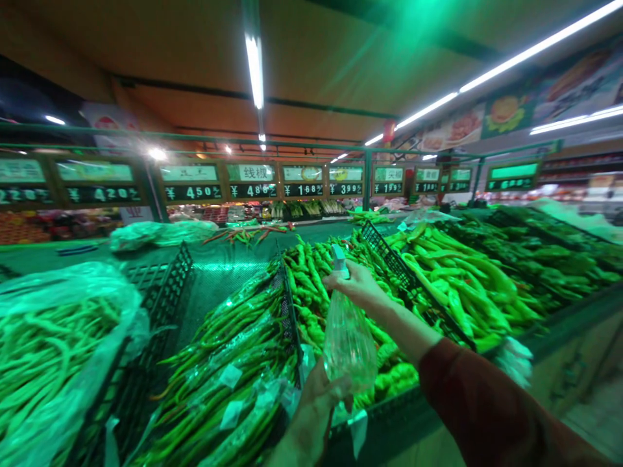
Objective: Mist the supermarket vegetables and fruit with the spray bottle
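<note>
Left hand: the left hand [311,415] rises from the bottom edge, fingers curled up around the lower end of a clear plastic bag [348,344], gripping it from beneath.
Plastic bag: thin, crinkled, see-through film, bulging low and narrowing upward; it hangs just above the front rim of the stall, between the two hands.
Right hand: the right hand [357,285], on a dark red sleeve [487,415], is closed on the bag's gathered top, where a small white tag [339,257] sticks up.
Wrinkled peppers: bumpy, twisted green peppers [311,292] heaped directly under and behind the bag.
Slim chillies: long, smooth, glossy green chillies [233,376] in clear wraps with white labels, left of the bag.
Dividers: black plastic lattice panels [399,269] stand upright between heaps; one leans beside the right hand.
Smooth peppers: fat, curved, shiny pale-green peppers [457,279] to the right, beyond the lattice.
Beans: thin green beans [43,350] in a loose film bag at far left.
Open room: a bare stretch of green mesh [219,272] behind the chillies.
Far: price boards [253,181] with lit digits hang in a row beneath a brown ceiling.
</note>
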{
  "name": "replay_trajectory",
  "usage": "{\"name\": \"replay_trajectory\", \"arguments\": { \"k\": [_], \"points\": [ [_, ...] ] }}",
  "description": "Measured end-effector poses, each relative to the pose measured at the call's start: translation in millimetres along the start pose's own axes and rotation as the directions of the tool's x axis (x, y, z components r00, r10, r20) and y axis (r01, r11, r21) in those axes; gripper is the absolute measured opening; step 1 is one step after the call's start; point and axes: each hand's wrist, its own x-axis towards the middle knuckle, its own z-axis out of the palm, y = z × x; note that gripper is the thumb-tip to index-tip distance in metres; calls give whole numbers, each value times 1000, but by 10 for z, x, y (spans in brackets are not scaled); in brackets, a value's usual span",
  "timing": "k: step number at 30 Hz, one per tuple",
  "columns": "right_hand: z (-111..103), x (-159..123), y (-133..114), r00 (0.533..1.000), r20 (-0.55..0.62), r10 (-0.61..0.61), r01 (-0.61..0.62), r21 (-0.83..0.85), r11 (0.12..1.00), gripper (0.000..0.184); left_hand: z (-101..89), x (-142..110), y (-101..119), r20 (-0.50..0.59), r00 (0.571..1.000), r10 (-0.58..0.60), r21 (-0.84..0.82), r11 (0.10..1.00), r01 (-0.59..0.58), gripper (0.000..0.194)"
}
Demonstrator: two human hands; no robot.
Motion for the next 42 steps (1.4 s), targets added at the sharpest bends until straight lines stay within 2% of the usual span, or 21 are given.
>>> {"name": "replay_trajectory", "arguments": {
  "k": [2,6,9,14,18,23,28,31,34,37,42],
  "points": [
    [-58,10,-11,1000,-8,5,-5,8,1000,30,49,32,4,17,1000,1,-14,1000,-1,55],
    [-201,32,-35,999,-35,6,-5,21,1000,34,173,111,24,16,1000,-16,-12,1000,17,70],
    [-320,56,-25,998,-62,10,-9,13,1000,34,276,185,19,13,999,-31,26,999,31,71],
    [-567,47,-5,997,-73,6,-6,4,1000,35,499,281,-36,41,999,-36,36,999,34,78],
    [-817,-25,-34,996,-90,6,-5,6,1000,35,738,314,-55,49,998,-24,48,999,21,63],
    [-1092,-83,-66,995,-103,4,-4,2,1000,34,975,384,-111,99,995,13,42,999,-17,76],
    [-1322,-67,27,987,-158,29,-26,21,999,35,1144,465,-179,144,990,6,85,996,-18,54],
    [-1445,-74,89,982,-185,40,-34,35,999,35,1237,508,-197,116,993,-2,90,996,-8,55],
    [-1536,-91,138,978,-203,41,-35,33,999,38,1314,525,-216,107,994,-23,76,997,15,63],
    [-1583,-101,190,976,-213,35,-28,32,999,40,1371,503,-234,95,995,-24,75,997,17,63],
    [-1547,-127,233,981,-193,29,-22,35,999,40,1383,433,-261,85,996,-25,76,997,18,58]
  ]
}}
